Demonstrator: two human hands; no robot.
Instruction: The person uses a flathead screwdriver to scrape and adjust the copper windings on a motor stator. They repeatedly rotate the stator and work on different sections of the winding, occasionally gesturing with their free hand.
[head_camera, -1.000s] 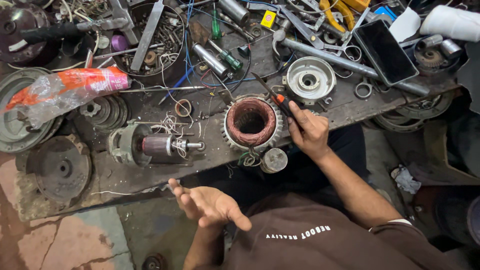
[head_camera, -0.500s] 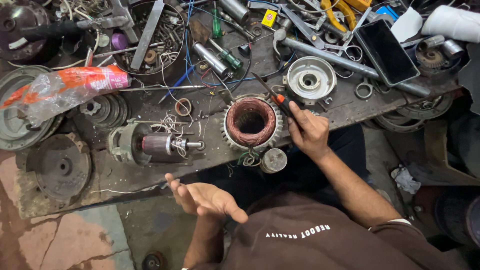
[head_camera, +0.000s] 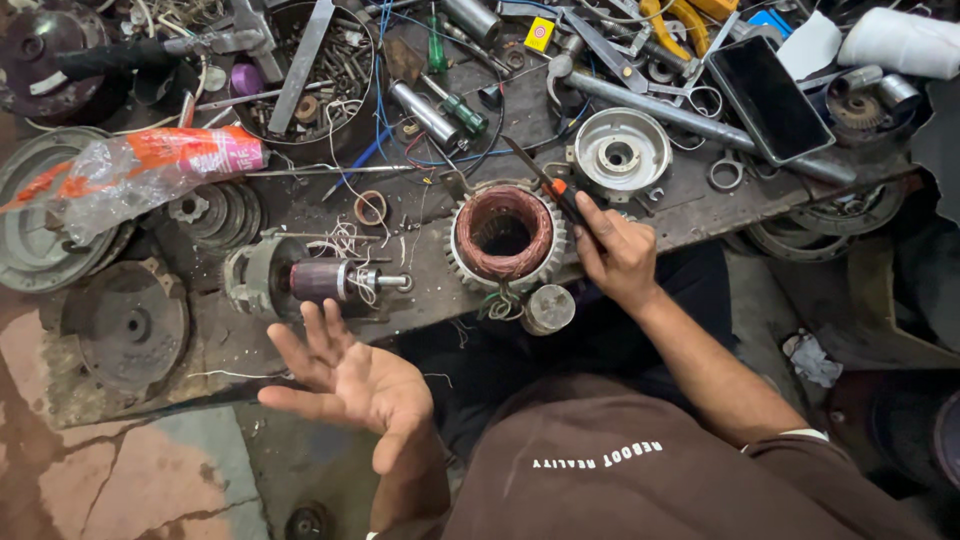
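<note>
With the ribbed round motor stator wound in copper wire (head_camera: 503, 237) lying at the bench's near edge, the right hand (head_camera: 617, 252), fingers curled around an orange-handled screwdriver (head_camera: 553, 192) at its right rim, should probably pry gently, sparing the windings, while the left hand (head_camera: 350, 382), fingers spread and empty, hovers below-left of it and could steady it.

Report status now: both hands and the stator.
Right hand grips screwdriver at stator rim. Left hand open, empty, near rotor. Clutter around.

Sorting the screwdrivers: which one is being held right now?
The orange-handled screwdriver in the right hand, beside the copper coil; the green-handled ones lie untouched.
</note>
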